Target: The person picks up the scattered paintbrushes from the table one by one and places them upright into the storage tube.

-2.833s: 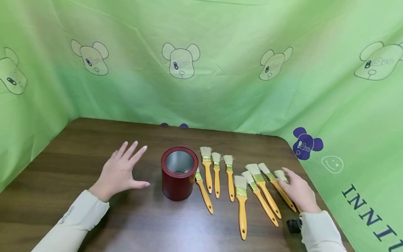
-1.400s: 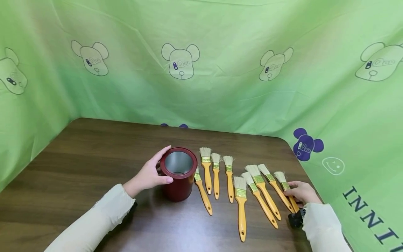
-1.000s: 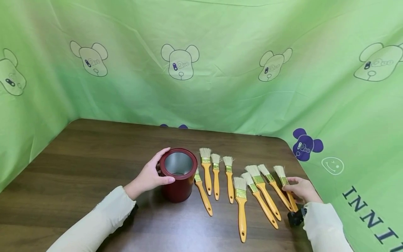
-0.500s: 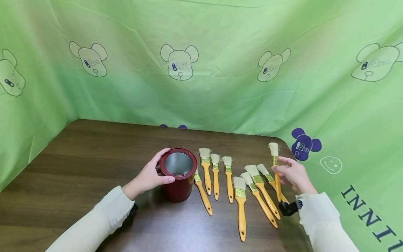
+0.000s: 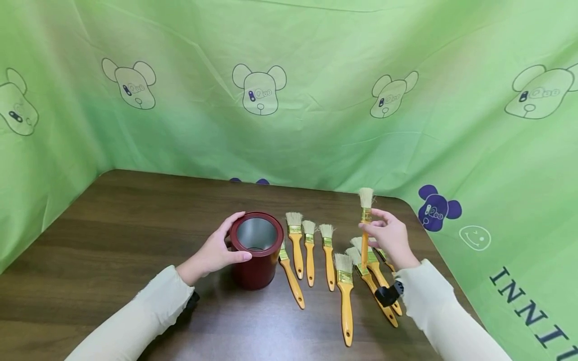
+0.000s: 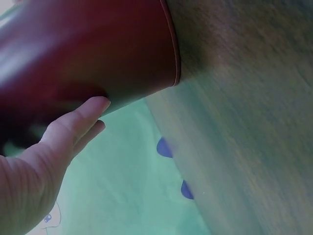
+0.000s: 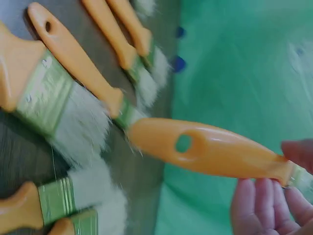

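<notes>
A dark red cylindrical container with a silvery inside stands upright on the table. My left hand grips it from the left, thumb at the near side and fingers round the far side; the left wrist view shows fingers against its dark red wall. Raised over the table, a paintbrush with an orange handle is pinched in my right hand near its metal band, bristles up. In the right wrist view its handle, with a hanging hole, points away from the fingertips.
Several more paintbrushes lie to the container's right, bristles toward the back, including a wide one in front and a slim one. One brush lies close against the container. A green printed cloth hangs behind the brown table.
My left hand has come from the left onto the container and stays there. My right hand has picked up the rightmost paintbrush, turned it upright and carried it left.
</notes>
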The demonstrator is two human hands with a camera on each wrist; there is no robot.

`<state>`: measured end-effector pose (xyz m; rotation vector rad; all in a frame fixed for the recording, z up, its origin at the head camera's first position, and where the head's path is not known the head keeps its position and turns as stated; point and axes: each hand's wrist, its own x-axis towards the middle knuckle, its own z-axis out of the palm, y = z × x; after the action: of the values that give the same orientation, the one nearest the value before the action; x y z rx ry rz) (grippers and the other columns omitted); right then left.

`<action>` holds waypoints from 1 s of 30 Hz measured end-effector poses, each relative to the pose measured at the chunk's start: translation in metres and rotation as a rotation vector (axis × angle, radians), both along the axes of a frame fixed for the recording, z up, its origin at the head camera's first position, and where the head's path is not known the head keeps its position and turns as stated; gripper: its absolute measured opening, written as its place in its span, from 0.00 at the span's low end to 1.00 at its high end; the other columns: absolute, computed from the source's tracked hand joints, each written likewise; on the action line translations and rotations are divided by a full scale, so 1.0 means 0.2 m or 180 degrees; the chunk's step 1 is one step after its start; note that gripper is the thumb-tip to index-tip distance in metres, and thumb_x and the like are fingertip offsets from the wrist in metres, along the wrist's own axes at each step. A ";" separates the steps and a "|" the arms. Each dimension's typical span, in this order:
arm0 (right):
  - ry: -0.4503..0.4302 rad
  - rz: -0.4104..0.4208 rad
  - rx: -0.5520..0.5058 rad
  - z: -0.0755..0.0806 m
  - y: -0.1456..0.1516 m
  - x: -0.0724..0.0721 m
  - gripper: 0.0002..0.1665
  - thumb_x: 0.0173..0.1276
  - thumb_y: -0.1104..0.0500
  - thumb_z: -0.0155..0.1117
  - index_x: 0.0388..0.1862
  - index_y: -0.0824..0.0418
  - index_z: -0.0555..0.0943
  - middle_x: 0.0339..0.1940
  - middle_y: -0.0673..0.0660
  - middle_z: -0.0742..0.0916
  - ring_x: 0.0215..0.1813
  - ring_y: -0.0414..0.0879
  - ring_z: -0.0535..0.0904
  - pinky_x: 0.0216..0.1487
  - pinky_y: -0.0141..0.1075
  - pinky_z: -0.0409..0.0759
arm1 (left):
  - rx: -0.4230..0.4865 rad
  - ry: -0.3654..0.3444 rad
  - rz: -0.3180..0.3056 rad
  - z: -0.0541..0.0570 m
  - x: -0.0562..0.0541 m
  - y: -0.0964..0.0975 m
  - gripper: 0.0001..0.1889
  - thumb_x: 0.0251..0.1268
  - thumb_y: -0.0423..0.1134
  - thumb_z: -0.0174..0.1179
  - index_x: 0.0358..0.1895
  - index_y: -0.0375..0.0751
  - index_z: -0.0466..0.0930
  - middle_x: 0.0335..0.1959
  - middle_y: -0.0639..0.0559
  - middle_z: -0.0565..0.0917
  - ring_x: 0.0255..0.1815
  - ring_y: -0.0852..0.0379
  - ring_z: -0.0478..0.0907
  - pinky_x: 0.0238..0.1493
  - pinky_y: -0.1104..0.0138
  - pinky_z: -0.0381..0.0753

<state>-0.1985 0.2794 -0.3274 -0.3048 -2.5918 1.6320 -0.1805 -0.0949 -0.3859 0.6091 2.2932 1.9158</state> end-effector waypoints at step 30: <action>0.1109 0.0304 -0.0515 0.30 -0.74 -0.02 0.32 0.59 0.69 0.67 0.64 0.63 0.71 0.32 0.54 0.79 0.31 0.39 0.79 0.32 0.36 0.83 | 0.0030 -0.0122 0.0002 0.02 0.01 0.00 0.46 0.48 0.38 0.72 0.71 0.38 0.55 0.64 0.35 0.67 0.62 0.36 0.64 0.52 0.52 0.75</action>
<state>-0.2025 0.1311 -0.2682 0.0926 -2.2540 1.7467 -0.1785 -0.0943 -0.3826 0.5676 2.2629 1.9224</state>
